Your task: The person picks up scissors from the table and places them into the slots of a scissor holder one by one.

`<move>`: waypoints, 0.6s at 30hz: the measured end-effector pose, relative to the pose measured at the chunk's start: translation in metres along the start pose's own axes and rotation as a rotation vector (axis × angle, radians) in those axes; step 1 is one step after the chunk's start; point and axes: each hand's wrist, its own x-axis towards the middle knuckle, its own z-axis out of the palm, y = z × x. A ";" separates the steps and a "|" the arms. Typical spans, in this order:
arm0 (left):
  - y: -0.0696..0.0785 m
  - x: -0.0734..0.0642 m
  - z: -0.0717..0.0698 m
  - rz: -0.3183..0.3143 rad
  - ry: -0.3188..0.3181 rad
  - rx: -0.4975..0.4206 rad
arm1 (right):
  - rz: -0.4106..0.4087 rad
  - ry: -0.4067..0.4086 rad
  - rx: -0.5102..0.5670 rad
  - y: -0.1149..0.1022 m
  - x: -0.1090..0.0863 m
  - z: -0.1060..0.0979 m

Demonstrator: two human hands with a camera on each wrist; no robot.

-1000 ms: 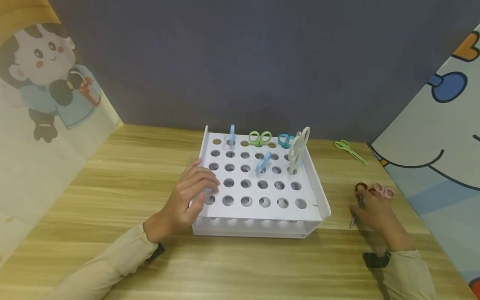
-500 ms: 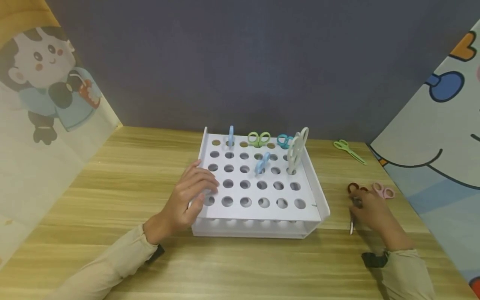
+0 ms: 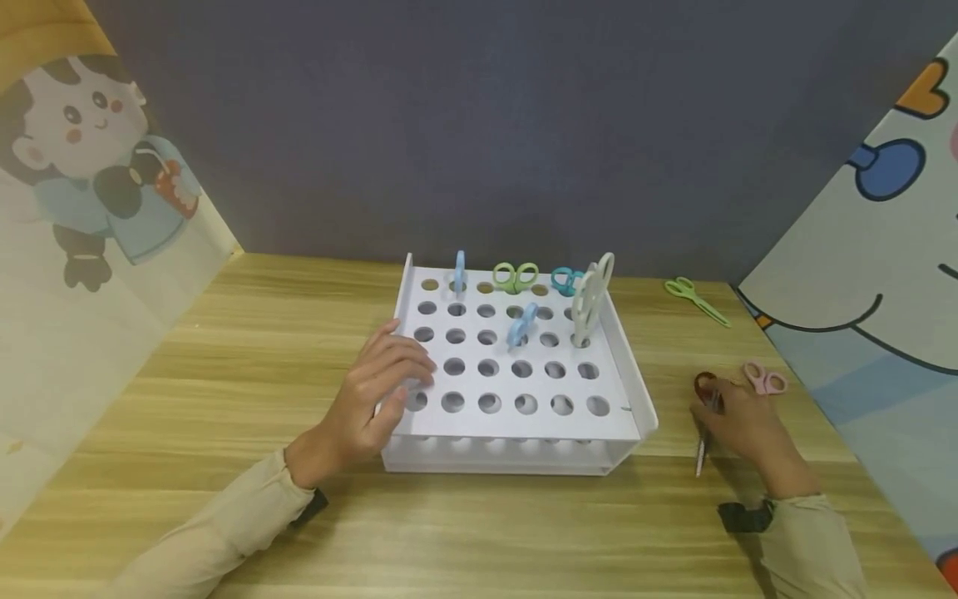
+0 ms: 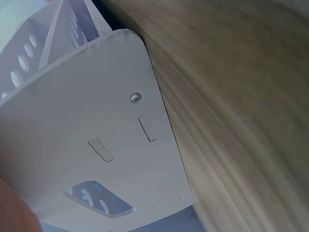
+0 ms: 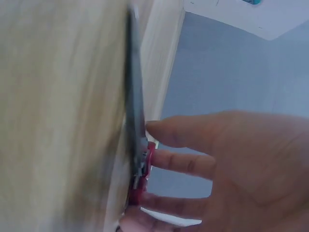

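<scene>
My right hand [image 3: 744, 420] pinches dark red-handled scissors [image 5: 135, 96], low over the wooden table to the right. In the right wrist view, the thumb touches them near the pivot and the fingers meet the red handles; the blades point away from the hand. My left hand [image 3: 367, 399] rests with relaxed fingers over the left side wall of a white rack [image 3: 471, 424] with rows of round holes. In the rack stand light blue scissors [image 3: 460, 271], green scissors [image 3: 515, 277], teal scissors [image 3: 565, 281], white scissors [image 3: 590, 304] and a second light blue pair [image 3: 522, 326].
Pink-handled scissors [image 3: 765, 379] lie just beyond my right hand. Farther back, light green scissors [image 3: 696, 300] lie on the table [image 3: 299, 333]. A dark panel [image 3: 479, 125] closes off the back, and printed walls flank both sides.
The red-handled scissors have shifted slightly left and turned, so their blades point more toward the table's front. My right hand moved a little with them; my left hand stays at the rack.
</scene>
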 end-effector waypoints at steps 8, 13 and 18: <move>0.000 0.000 0.001 0.001 -0.003 -0.001 | 0.038 0.020 -0.045 -0.007 -0.009 -0.003; 0.001 0.001 0.001 -0.004 -0.003 -0.001 | 0.005 0.089 -0.014 -0.007 -0.007 -0.001; 0.001 0.001 0.000 -0.004 -0.001 0.002 | -0.036 0.234 0.141 -0.002 -0.001 0.004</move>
